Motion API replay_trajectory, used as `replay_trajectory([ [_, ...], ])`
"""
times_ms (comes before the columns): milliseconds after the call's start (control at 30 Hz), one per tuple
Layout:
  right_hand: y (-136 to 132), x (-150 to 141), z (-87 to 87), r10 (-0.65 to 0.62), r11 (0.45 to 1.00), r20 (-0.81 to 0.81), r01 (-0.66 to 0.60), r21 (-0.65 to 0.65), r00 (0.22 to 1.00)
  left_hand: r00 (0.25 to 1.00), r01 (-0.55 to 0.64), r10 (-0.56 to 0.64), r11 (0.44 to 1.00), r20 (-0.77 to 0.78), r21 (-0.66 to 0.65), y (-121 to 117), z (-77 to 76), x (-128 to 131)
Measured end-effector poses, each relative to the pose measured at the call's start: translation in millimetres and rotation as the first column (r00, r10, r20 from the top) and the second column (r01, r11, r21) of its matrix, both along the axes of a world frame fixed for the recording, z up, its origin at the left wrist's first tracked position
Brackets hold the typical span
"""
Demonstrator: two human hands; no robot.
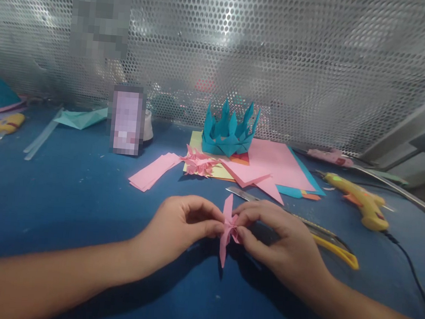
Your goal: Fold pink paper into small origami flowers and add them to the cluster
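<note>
A small folded pink paper piece (pixel 225 232) with pointed ends stands upright between my two hands, just above the blue table. The fingertips of my left hand (pixel 188 222) pinch its left side. On its right side, my right hand (pixel 275 232) grips the gathered folds between thumb and fingers. Close behind my right hand lies a yellow utility knife (pixel 335 247), its blade (pixel 241 194) showing beyond the fingers. Farther back are a cluster of folded pink paper pieces (pixel 199 162) and a stack of pink paper strips (pixel 154 172).
A blue paper crown (pixel 230 131) stands on coloured sheets (pixel 290 166). To the right lies a yellow glue gun (pixel 361 200) with its cord. Clear glue sticks (pixel 43 132) and another yellow glue gun (pixel 3 125) are at the left. A perforated metal panel (pixel 299 63) closes off the back.
</note>
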State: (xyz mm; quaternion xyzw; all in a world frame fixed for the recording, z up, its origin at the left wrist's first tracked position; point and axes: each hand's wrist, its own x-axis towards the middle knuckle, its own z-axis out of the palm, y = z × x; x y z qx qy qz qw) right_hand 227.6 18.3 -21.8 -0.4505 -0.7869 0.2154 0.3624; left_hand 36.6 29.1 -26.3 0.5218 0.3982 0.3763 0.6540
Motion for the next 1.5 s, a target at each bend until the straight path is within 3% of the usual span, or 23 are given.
replay_trajectory([
  [267,-2,2,2.3,-0.038,0.999,-0.006,0.038,0.02,0.999,0.996,0.025,-0.017,0.996,0.088,-0.088,0,0.1,3],
  [400,0,2,1.6,-0.02,0.999,0.002,0.02,0.038,1.0,0.999,0.019,-0.015,0.994,0.038,-0.112,0,-0.2,3],
  [667,3,4,-5.1,0.076,0.996,0.07,-0.079,0.045,0.995,0.958,0.079,-0.034,0.985,-0.286,0.15,3,-1.0,-3],
  [933,4,4,-7.3,0.085,0.995,0.154,-0.092,0.042,0.984,0.853,0.272,-0.007,0.859,-0.521,0.434,10,-2.7,-3],
  [1167,4,3,-6.7,0.083,0.996,0.194,-0.086,0.005,0.977,0.762,0.432,0.084,0.671,-0.642,0.602,4,-6.0,-4],
  [1367,5,3,-6.3,0.102,0.994,0.2,-0.106,0.013,0.975,0.79,0.45,0.077,0.602,-0.608,0.66,3,-0.3,-5],
  [1500,5,3,-6.6,0.107,0.994,0.196,-0.108,-0.003,0.975,0.781,0.48,0.036,0.605,-0.624,0.635,2,3.8,-5],
])
